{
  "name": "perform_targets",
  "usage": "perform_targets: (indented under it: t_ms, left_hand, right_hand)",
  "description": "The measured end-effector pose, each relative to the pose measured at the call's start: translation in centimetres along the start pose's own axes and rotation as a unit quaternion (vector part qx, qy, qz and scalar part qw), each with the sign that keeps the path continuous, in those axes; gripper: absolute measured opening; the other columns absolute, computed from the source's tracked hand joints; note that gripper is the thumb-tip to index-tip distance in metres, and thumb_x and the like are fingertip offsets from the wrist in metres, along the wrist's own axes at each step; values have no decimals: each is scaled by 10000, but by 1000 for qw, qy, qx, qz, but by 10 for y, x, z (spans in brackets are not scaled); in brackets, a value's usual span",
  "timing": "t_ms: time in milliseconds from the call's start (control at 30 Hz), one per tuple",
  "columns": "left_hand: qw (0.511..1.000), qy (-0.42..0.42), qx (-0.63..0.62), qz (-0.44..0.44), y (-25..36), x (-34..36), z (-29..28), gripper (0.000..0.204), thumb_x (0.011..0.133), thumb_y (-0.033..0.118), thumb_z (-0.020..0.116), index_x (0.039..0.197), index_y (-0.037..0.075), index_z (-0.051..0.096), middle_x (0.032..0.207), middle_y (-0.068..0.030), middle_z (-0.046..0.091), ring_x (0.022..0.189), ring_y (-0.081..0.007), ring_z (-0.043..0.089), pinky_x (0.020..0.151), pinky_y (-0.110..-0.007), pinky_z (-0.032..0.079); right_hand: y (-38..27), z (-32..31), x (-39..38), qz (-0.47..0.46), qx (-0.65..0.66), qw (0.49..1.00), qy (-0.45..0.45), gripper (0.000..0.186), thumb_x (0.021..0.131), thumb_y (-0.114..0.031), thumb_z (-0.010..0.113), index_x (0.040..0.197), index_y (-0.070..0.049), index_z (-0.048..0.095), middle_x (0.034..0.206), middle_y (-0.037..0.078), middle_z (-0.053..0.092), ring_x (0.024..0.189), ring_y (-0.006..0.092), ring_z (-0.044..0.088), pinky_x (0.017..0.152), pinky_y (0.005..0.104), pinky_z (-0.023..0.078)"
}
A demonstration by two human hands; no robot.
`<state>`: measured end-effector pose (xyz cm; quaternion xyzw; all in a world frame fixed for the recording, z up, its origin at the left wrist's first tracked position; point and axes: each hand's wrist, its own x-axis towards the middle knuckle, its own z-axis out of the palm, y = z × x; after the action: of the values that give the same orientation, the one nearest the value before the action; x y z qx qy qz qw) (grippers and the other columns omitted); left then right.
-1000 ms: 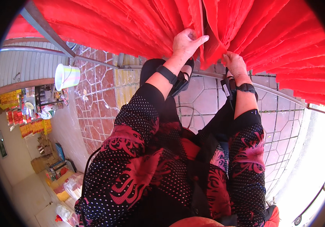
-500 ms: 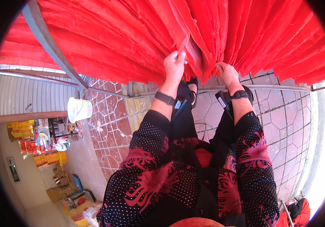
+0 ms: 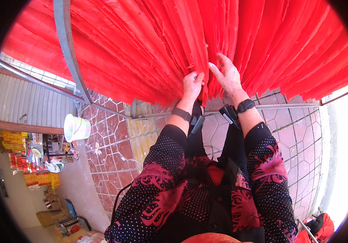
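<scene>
Many thin red sheets [image 3: 141,44], paper or cloth I cannot tell, hang in dense layers in front of me, with rough lower edges. My left hand [image 3: 192,86] is closed on the lower edge of a bundle of these sheets, thumb pressed against the fingers. Just right of it, my right hand [image 3: 229,79] is open against the layers. Its thumb and fingers are spread apart, and the fingertips lie near the folds.
A grey metal frame [image 3: 65,44] curves up at the left, and a rail [image 3: 263,107] runs low beneath the sheets. On the paved floor [image 3: 113,150] stands a pale bucket [image 3: 77,128]. Yellow and red packets [image 3: 40,179] lie inside a doorway; red fabric [image 3: 323,227] is at lower right.
My left hand has moved down and slightly right to the sheets' lower edge. My right hand has opened and shifted left and slightly up. The view has shifted a little.
</scene>
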<state>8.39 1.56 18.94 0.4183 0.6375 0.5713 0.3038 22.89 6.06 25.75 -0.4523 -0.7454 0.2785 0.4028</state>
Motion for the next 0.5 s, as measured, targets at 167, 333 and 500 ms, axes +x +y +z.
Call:
perform_targets:
  t_ms: [167, 333, 500]
  left_hand:
    - [996, -27, -88, -17, -2, 0, -2, 168, 874, 156, 611, 833, -2, 648, 664, 2, 604, 526, -75, 529, 506, -230, 425]
    - [996, 2, -77, -39, -4, -2, -12, 175, 866, 162, 610, 847, -4, 661, 671, -2, 607, 526, -76, 526, 511, -236, 431]
    - [991, 25, -129, -30, -7, 1, -25, 176, 859, 161, 611, 841, -7, 659, 683, -10, 614, 524, -83, 523, 518, -236, 435]
  right_hand:
    - [-17, 0, 17, 2, -53, 999, -3, 371, 879, -366, 556, 1105, -74, 594, 976, 175, 645, 906, 323, 622, 766, 403, 496]
    - [-6, -1, 12, 60, -60, 996, 27, 296, 908, -336, 502, 1036, -103, 630, 904, 189, 650, 889, 361, 619, 772, 440, 491]
    - [9, -8, 10, 68, -49, 994, 65, 300, 909, -338, 508, 1041, -99, 632, 889, 182, 655, 879, 357, 624, 748, 426, 496]
